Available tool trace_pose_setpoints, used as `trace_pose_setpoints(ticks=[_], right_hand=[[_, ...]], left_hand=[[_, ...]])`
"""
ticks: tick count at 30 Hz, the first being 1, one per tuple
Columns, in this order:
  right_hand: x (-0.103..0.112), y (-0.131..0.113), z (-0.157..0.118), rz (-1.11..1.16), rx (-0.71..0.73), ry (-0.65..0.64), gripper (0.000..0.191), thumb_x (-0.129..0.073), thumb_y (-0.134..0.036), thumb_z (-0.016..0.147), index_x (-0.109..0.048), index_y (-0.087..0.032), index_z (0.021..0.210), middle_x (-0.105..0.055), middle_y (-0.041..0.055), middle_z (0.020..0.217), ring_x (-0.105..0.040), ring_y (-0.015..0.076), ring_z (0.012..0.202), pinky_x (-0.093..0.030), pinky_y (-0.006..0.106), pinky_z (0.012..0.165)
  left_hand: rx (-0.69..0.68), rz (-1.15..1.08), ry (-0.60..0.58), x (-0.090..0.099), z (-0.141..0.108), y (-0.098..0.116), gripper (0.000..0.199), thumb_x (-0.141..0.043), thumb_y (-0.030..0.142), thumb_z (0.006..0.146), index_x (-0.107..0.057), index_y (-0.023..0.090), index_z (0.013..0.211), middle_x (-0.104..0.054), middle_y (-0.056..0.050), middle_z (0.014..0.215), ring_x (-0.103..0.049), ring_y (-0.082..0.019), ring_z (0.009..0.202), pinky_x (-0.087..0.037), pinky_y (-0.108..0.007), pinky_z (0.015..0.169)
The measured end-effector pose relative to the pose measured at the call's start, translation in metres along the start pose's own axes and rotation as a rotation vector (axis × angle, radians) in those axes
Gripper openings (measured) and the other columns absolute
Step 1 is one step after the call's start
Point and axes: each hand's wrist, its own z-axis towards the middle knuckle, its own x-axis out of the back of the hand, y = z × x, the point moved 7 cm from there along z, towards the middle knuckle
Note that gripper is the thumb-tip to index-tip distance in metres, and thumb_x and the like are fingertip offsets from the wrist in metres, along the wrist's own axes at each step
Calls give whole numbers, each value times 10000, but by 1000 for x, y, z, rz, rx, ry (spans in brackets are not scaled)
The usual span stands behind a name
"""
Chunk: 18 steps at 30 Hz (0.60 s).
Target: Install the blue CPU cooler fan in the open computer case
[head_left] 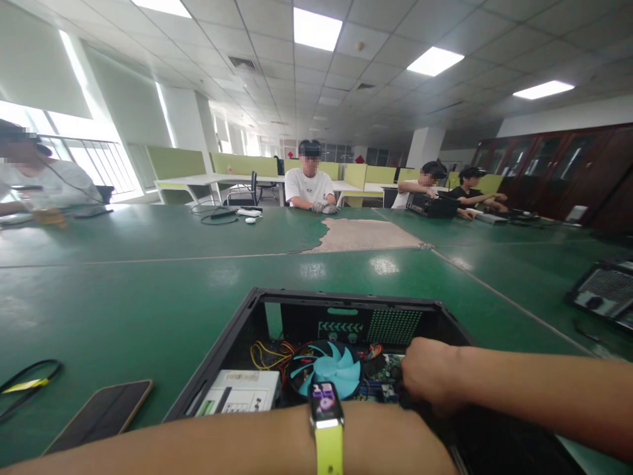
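Observation:
An open black computer case (341, 298) lies on the green table in front of me. Inside it are a light-blue fan (332, 369), yellow and red wires (271, 354), a silver drive with a label (242, 390) and part of a circuit board (393, 363). My right hand (429, 371) reaches into the case's right side, beside the board. It is curled closed, and its fingertips and anything in them are hidden. My left hand (405, 432) crosses low over the case's near side, with a yellow-banded smartwatch (326, 412) on the wrist. Its fingers do not show.
A phone (101, 415) and a black cable with a yellow tag (30, 384) lie left of the case. Another computer part with a mesh panel (606, 290) stands at right. Several people sit around the table; a bare patch (368, 235) marks its surface.

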Motion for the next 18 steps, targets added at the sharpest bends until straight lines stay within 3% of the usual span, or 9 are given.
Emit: trace_pose_setpoints(ticks=[2, 4, 6, 8, 9, 11, 14, 18], right_hand=[[8, 6, -10, 38, -3, -2, 186, -680, -237, 657, -696, -163, 827, -687, 70, 746, -640, 246, 659, -413, 296, 498], [23, 10, -25, 54, 2, -23, 155, -670, -209, 663, -687, -172, 813, -682, 51, 762, -628, 235, 673, -410, 287, 502], [41, 16, -45, 76, -46, -67, 104, -655, -189, 673, -686, -164, 770, -651, 28, 682, -588, 204, 598, -394, 277, 487], [59, 27, -66, 188, -150, -104, 75, -623, -168, 688, -682, -153, 732, -583, -5, 574, -517, 149, 498, -370, 255, 470], [66, 32, -76, 277, -195, -102, 88, -597, -161, 702, -679, -151, 734, -556, -20, 550, -491, 127, 477, -362, 242, 471], [77, 38, -90, 424, -228, -86, 129, -553, -154, 720, -674, -159, 764, -553, -33, 567, -481, 108, 488, -354, 225, 477], [83, 39, -96, 400, -220, -58, 166, -544, -197, 734, -688, -168, 813, -610, -5, 655, -518, 133, 549, -350, 240, 473], [66, 25, -80, 186, -277, -113, 231, -595, -271, 735, -708, -128, 877, -676, 103, 777, -621, 242, 668, -419, 302, 503]], left_hand=[[66, -107, 72, 29, -10, 2, 199, -516, 272, 727, -408, 205, 574, -412, 53, 489, -409, -103, 443, -316, -213, 400], [179, -192, 217, 59, -26, -3, 167, -449, 297, 750, -418, 205, 613, -441, 54, 523, -421, -96, 467, -319, -200, 406], [290, -78, 409, 85, -47, -11, 131, -416, 291, 761, -465, 207, 673, -512, 37, 592, -474, -111, 517, -337, -212, 430], [392, 190, 510, 99, -66, -20, 151, -439, 320, 775, -534, 203, 758, -589, -3, 691, -539, -152, 588, -382, -245, 485], [460, 313, 485, 99, -71, -27, 191, -473, 360, 774, -569, 197, 802, -624, -34, 747, -575, -187, 634, -413, -272, 522], [589, 444, 300, 86, -74, -47, 313, -551, 454, 750, -625, 178, 878, -667, -102, 844, -626, -263, 732, -465, -330, 599], [684, 448, 35, 63, -69, -71, 473, -647, 543, 673, -663, 160, 951, -682, -161, 918, -643, -319, 824, -493, -366, 661], [662, 388, 4, 57, -60, -78, 616, -672, 579, 632, -627, 165, 1087, -687, -150, 938, -645, -295, 839, -492, -344, 701]])
